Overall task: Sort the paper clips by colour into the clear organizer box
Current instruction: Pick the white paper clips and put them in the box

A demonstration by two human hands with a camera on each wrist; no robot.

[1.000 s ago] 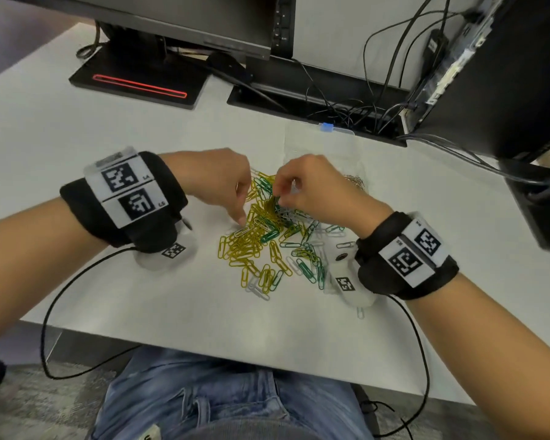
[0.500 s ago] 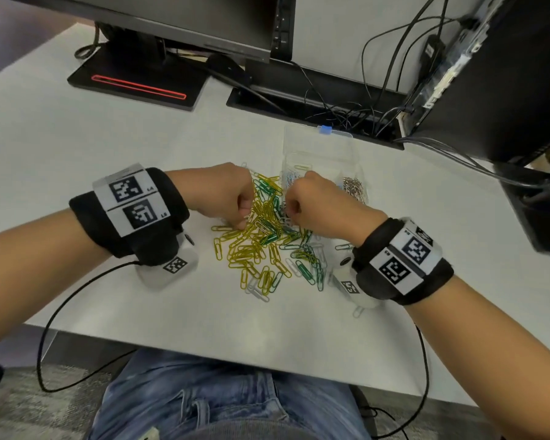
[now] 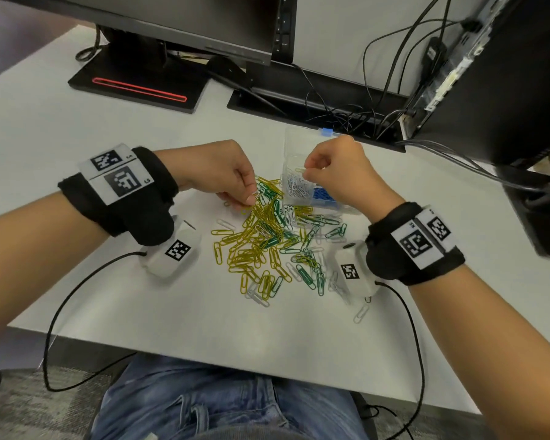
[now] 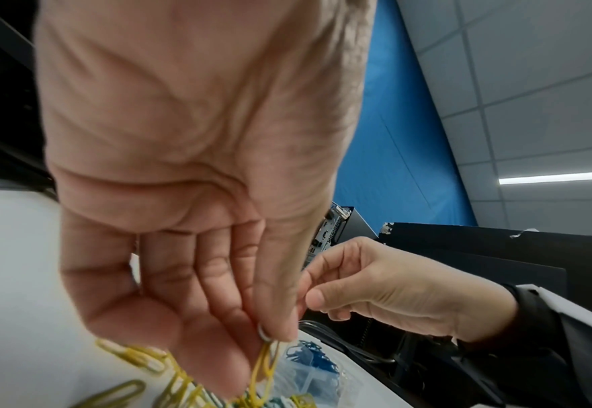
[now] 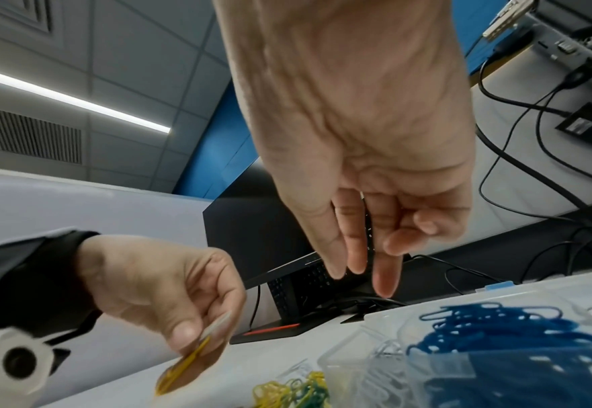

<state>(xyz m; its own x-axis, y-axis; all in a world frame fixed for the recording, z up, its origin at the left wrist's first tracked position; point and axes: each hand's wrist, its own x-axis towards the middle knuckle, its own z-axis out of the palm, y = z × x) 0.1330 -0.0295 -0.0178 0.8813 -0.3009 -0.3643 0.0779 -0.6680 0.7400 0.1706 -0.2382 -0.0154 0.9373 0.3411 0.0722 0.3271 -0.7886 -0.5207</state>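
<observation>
I note my right hand (image 3: pixel 340 173) has risen from the paper clip pile (image 3: pixel 267 236) to above the clear organizer box (image 3: pixel 302 138), pinching a white clip (image 3: pixel 300 170). My left hand (image 3: pixel 216 176) now pinches a yellow clip (image 5: pixel 182 364) at the pile's edge.

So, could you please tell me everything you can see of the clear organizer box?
The clear plastic organizer box lies open on the white desk, beyond the loose clip pile. Thin walls divide it into compartments; one holds white paper clips, the next blue paper clips. A small blue latch sits on its far edge. The right hand hovers above it.
</observation>
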